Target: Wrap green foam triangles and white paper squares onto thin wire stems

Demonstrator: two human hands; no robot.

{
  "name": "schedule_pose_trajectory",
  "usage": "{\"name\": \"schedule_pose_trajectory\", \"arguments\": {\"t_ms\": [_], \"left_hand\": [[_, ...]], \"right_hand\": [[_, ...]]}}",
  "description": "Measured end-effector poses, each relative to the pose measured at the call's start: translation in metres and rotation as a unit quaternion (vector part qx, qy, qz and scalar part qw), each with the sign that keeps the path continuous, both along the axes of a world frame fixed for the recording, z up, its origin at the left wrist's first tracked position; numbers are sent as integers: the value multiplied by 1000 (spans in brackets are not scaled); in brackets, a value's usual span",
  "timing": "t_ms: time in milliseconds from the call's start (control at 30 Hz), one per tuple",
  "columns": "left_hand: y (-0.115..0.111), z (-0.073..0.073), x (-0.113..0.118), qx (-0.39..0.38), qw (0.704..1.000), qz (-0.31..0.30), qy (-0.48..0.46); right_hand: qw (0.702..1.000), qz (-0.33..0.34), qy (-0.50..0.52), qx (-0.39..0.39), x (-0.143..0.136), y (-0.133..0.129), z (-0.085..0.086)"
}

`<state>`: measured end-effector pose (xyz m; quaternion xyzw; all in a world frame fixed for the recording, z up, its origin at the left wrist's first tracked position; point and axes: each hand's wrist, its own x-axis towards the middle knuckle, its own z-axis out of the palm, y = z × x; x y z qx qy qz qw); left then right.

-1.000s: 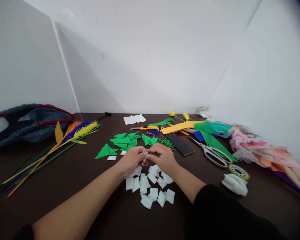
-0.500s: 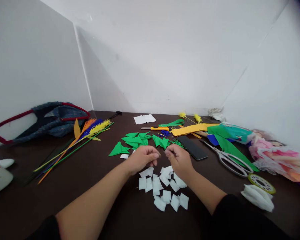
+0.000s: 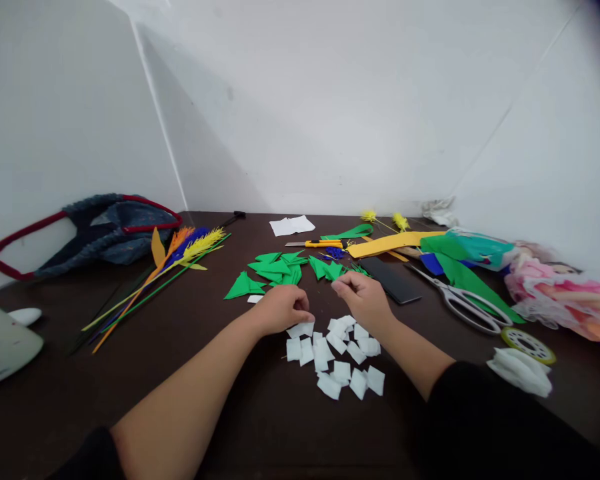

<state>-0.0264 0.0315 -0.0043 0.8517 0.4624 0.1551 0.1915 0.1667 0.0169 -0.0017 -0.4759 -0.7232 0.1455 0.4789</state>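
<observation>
White squares point(image 3: 322, 352), lower centre: judged light, soft, easily creased; best lifted by edges. Left hand point(image 3: 286, 310) loosely curled, right hand point(image 3: 363, 295) pinch-shaped; whether anything is held cannot be told.

Anything in the right fingers point(image 3: 345, 291) too small to tell, pale object point(image 3: 7, 347) cut off at left.

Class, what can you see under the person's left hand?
Under the left hand, part of a white piece shows below the fingers. The rest is covered, and anything beneath the palm cannot be seen.
</observation>
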Motion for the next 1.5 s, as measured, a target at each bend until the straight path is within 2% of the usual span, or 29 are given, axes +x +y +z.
{"name": "schedule_pose_trajectory", "arguments": {"t_ms": [267, 433, 567, 833, 1000, 1167, 1333, 1400, 1500], "left_hand": [[1, -4, 4, 22, 999, -15, 22], [3, 1, 3, 20, 1000, 15, 10], [1, 2, 3, 2, 1000, 11, 18], [0, -11, 13, 6, 999, 3, 42], [3, -7, 14, 3, 999, 40, 24], [1, 3, 19, -13, 992, 104, -62], [-5, 8, 27, -28, 984, 109, -138], [-7, 9, 30, -63, 974, 107, -192], [-8, 8, 32, -138, 939, 85, -302]], "right_hand": [[999, 40, 6, -18, -2, 5, -6], [988, 125, -44, -81, -3, 6, -13], [974, 200, -107, -25, -3, 6, -15], [965, 207, -160, 5, -1, 9, -19], [970, 208, -118, -28, 0, 8, -21], [977, 192, 7, -91, -1, 7, -20], [980, 154, 68, -103, -2, 9, -20], [982, 137, 75, -107, -2, 10, -20], [976, 124, 110, -142, 0, 11, -19]]}}
